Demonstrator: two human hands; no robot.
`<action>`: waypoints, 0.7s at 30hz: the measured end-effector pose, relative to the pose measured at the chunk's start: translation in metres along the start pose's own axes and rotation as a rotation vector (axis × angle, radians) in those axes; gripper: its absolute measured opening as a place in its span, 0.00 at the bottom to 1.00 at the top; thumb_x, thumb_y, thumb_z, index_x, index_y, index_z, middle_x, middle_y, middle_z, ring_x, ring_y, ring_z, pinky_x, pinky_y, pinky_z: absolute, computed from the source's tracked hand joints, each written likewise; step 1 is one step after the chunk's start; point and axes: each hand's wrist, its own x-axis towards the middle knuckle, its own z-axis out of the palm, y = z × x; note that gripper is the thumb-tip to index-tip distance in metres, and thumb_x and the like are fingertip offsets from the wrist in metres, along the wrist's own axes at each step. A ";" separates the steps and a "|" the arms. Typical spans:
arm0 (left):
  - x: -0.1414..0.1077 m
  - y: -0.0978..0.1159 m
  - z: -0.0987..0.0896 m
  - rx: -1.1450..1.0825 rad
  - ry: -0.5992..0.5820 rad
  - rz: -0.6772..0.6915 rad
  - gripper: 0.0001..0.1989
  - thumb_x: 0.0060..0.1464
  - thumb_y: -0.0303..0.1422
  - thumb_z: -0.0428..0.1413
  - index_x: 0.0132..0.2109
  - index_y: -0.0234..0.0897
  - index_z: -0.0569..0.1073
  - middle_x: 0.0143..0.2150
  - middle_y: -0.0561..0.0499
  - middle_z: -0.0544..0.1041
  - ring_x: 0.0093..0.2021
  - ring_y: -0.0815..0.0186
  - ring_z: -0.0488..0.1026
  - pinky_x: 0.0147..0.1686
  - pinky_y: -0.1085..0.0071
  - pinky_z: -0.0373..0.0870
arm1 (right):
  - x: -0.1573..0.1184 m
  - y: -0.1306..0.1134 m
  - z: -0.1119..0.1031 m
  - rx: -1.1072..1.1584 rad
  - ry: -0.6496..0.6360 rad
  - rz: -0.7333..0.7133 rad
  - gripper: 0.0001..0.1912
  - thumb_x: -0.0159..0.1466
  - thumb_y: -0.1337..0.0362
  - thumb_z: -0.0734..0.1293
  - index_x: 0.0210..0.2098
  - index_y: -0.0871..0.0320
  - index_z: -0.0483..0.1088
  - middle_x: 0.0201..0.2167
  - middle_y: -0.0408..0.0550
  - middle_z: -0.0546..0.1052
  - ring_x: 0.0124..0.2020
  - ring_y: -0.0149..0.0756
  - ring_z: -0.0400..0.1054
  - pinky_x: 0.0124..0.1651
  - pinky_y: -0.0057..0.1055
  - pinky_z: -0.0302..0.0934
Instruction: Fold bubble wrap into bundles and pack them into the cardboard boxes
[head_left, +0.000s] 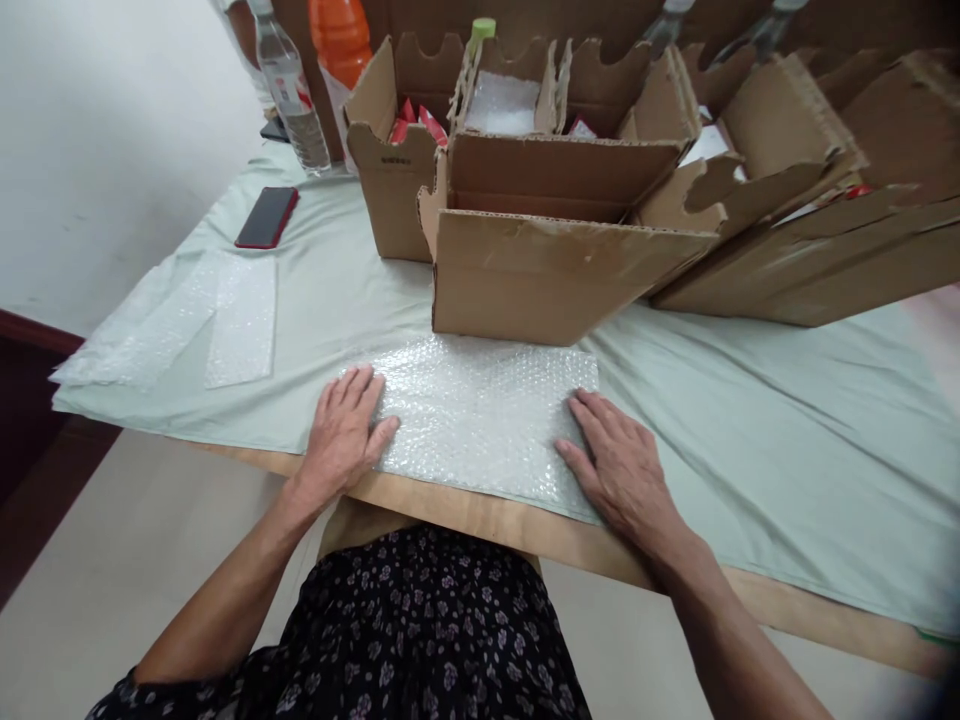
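A sheet of bubble wrap lies flat on the pale green cloth at the table's front edge. My left hand rests on its left end, fingers stretched and thumb apart. On the right end lies my right hand, palm down, fingers extended. Neither hand grips anything. Just behind the sheet stands an open cardboard box, whose base meets the sheet's far edge.
Further cardboard boxes with red packets and bubble wrap stand behind and to the right. Bubble wrap pieces lie at left, near a phone. A clear bottle and an orange bottle stand at the back.
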 end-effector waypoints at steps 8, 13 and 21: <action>0.022 0.029 -0.005 0.059 -0.020 0.029 0.28 0.71 0.42 0.49 0.69 0.31 0.65 0.75 0.32 0.63 0.77 0.43 0.57 0.74 0.41 0.54 | 0.026 -0.016 -0.012 0.072 0.039 0.033 0.30 0.75 0.50 0.57 0.69 0.59 0.65 0.70 0.61 0.70 0.71 0.56 0.62 0.67 0.56 0.61; 0.051 0.055 0.008 0.024 -0.119 0.168 0.27 0.71 0.43 0.49 0.71 0.34 0.64 0.76 0.36 0.63 0.77 0.48 0.58 0.75 0.44 0.52 | 0.071 -0.058 0.002 0.120 -0.145 -0.193 0.30 0.76 0.51 0.56 0.70 0.61 0.65 0.72 0.60 0.67 0.72 0.53 0.61 0.68 0.53 0.60; 0.055 0.016 0.010 0.082 -0.109 -0.025 0.32 0.72 0.48 0.45 0.73 0.35 0.62 0.79 0.36 0.58 0.79 0.43 0.52 0.75 0.39 0.48 | 0.065 -0.026 0.017 -0.019 -0.173 -0.179 0.32 0.77 0.49 0.53 0.72 0.60 0.62 0.75 0.56 0.62 0.74 0.52 0.56 0.71 0.49 0.55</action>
